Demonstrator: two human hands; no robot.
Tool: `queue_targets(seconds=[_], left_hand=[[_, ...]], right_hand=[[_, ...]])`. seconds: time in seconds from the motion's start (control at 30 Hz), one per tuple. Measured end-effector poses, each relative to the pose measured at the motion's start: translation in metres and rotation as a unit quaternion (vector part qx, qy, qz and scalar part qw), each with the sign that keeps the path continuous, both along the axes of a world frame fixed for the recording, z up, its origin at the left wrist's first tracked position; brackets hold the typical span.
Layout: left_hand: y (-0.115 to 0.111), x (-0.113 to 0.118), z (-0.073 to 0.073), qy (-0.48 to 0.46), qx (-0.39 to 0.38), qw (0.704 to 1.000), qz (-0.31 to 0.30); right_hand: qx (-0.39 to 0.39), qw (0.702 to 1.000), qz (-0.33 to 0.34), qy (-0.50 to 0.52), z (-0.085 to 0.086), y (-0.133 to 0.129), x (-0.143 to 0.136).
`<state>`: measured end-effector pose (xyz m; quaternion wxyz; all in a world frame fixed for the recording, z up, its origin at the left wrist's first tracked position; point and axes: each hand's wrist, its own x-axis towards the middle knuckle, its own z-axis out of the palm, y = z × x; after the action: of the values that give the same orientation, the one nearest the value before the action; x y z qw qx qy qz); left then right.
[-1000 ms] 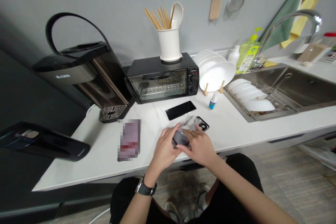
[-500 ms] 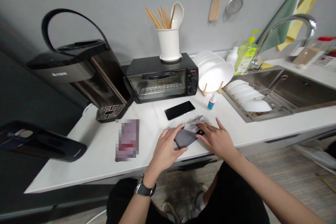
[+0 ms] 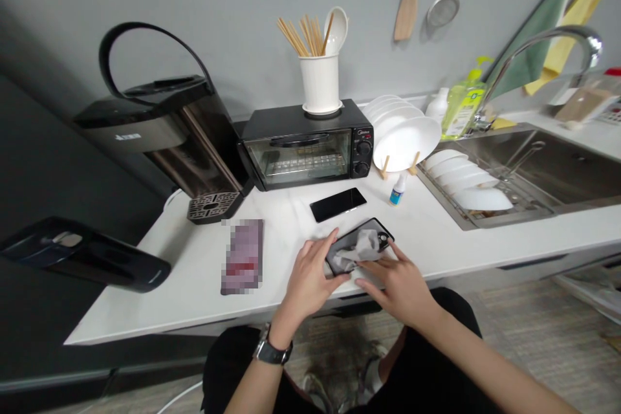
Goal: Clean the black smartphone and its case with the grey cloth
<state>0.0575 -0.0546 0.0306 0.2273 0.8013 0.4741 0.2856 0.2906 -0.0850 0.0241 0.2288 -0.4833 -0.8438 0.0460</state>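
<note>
A dark grey phone [image 3: 345, 242] lies on the counter near its front edge, back side up, its camera lenses at the right end. My left hand [image 3: 310, 278] grips the phone's left end between thumb and fingers. A crumpled light grey cloth [image 3: 365, 244] rests across the phone's back. The fingers of my right hand [image 3: 400, 281] press on the lower part of the cloth, partly covering it. Just behind lies a second phone [image 3: 338, 204] with a black screen. To its right stands a small spray bottle [image 3: 396, 191] with a blue label.
A toaster oven [image 3: 305, 154] stands against the wall, with a white utensil holder [image 3: 320, 84] on top. Racked plates [image 3: 407, 142] and a sink [image 3: 577, 168] are to the right. At left are a water dispenser [image 3: 194, 142], a dark cylindrical appliance [image 3: 87, 255] and a blurred purple item [image 3: 243, 255].
My right hand has moved down toward the phone's near edge, bringing the cloth across its back. The camera end now shows. My left hand stays at the left end.
</note>
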Motion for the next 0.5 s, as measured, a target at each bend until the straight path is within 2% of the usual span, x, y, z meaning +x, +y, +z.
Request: queue_targets(seconds=[0.1, 0.2, 0.27, 0.37, 0.43, 0.5], left_hand=[[0.001, 0.002, 0.001, -0.006, 0.001, 1.000, -0.012], [0.004, 0.003, 0.001, -0.010, 0.006, 1.000, -0.021], [0.005, 0.002, 0.000, -0.010, 0.000, 1.000, -0.023], [0.005, -0.001, -0.004, 0.000, -0.005, 1.000, -0.016], [0.005, -0.003, -0.006, 0.009, -0.002, 1.000, -0.007], [0.003, -0.003, -0.007, 0.015, 0.002, 1.000, 0.003]], right_hand=[[0.046, 0.996, -0.073, -0.024, -0.005, 0.017, 0.022], [0.067, 0.991, -0.119, -0.010, -0.008, 0.028, 0.004], [0.060, 0.993, -0.102, 0.016, -0.008, 0.027, -0.026], [0.010, 0.998, -0.025, 0.056, -0.006, 0.012, -0.066], [-0.029, 0.997, 0.019, 0.074, -0.003, 0.001, -0.075], [-0.044, 0.995, 0.041, 0.082, -0.002, -0.007, -0.065]])
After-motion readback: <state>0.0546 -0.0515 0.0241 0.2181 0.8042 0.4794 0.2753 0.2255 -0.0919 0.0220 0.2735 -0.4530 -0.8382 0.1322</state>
